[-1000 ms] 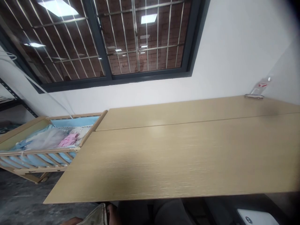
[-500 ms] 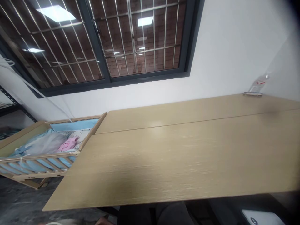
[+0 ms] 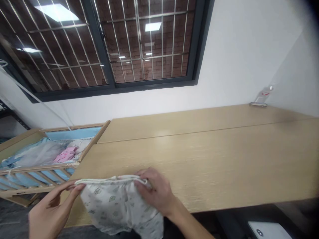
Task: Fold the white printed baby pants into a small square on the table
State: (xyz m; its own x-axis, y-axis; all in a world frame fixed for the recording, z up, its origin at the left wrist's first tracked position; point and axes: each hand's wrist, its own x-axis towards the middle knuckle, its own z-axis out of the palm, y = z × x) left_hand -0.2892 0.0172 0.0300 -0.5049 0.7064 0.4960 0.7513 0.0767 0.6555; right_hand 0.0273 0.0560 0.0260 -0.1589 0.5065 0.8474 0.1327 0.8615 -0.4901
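A pair of white baby pants (image 3: 107, 202) with small green and grey prints hangs between my hands over the table's front edge. My left hand (image 3: 53, 205) pinches the left end of the waistband between thumb and fingers. At the other end, my right hand (image 3: 156, 191) grips the waistband, its thumb in front of the cloth. The waistband is stretched fairly straight between them, and the two legs hang down, their lower part cut off by the frame's bottom edge.
Behind the pants lies a light wooden table (image 3: 211, 159). A wooden crib (image 3: 103, 132) with blue lining and a pink cloth (image 3: 66, 155) stands at its left. A clear bottle-like object (image 3: 263, 95) is in the far right corner. A white device (image 3: 267, 229) sits below the front edge.
Both hands have come up from below the table's front edge with the baby pants held between them. The view has shifted slightly.
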